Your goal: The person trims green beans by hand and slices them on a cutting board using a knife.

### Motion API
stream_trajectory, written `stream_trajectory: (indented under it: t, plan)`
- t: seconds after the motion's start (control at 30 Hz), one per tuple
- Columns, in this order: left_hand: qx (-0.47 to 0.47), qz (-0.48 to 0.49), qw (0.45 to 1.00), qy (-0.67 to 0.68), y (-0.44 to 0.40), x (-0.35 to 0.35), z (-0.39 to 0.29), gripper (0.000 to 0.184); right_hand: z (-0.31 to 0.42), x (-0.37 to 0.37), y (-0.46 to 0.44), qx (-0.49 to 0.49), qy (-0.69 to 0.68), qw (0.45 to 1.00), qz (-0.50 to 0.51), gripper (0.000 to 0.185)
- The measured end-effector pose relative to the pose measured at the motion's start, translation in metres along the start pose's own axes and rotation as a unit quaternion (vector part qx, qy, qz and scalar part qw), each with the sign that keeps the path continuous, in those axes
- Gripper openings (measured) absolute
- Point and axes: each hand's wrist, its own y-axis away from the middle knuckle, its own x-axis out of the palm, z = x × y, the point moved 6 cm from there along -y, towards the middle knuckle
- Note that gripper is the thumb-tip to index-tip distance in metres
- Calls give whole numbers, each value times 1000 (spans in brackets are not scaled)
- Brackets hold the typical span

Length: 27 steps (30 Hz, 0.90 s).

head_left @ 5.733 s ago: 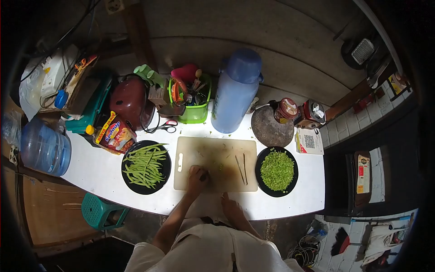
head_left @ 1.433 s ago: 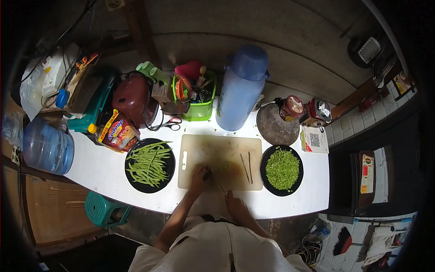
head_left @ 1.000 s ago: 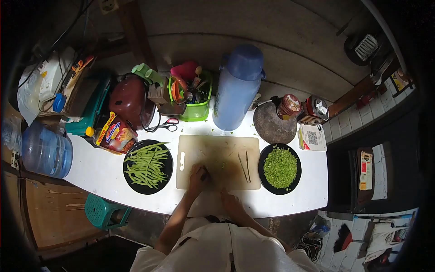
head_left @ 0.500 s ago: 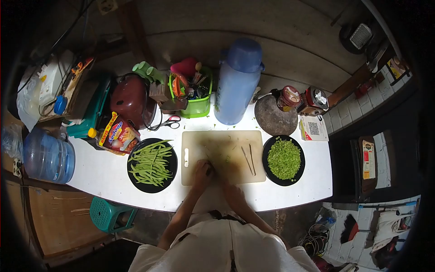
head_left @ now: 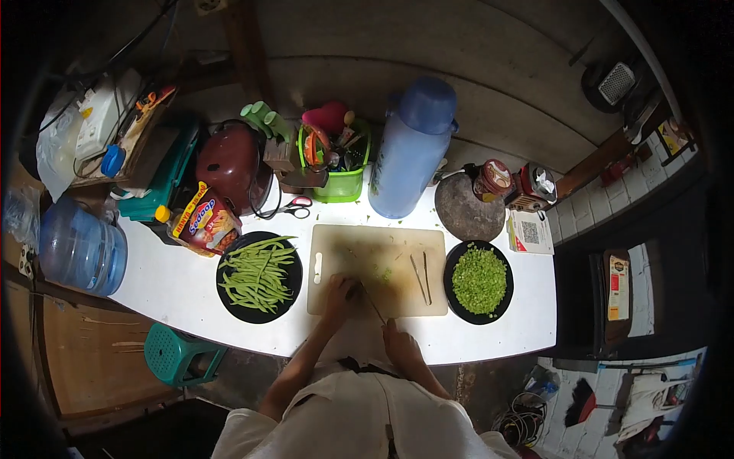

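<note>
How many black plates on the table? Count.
2: the left plate, under green beans, and the right plate, under chopped green pieces; the cutting board lies between them.

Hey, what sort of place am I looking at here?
Likely a kitchen, though whether a home or a small eatery I can't tell. A cutting board lies between plates of whole green beans and chopped green pieces, with a blue flask behind.
</note>
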Motion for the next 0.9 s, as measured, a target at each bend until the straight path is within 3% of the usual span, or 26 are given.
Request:
stream_trajectory:
  t: [0.4,0.5,0.6,0.9]
  plan:
    - [-2,-9,1000,17,1,2,0,17,-1,12,-22,-54,-64,996,-26,30]
    - [-12,-9,1000,20,2,2,1,17,6,15,-38,-84,-10,991,-108,32]
    - [-12,-8,1000,13,1,-1,-4,18,8,17,-43,-57,44,996,-59,33]
    - [-29,-12,999,22,-3,-6,-14,24,-19,-1,-15,-86,117,986,-78,35]
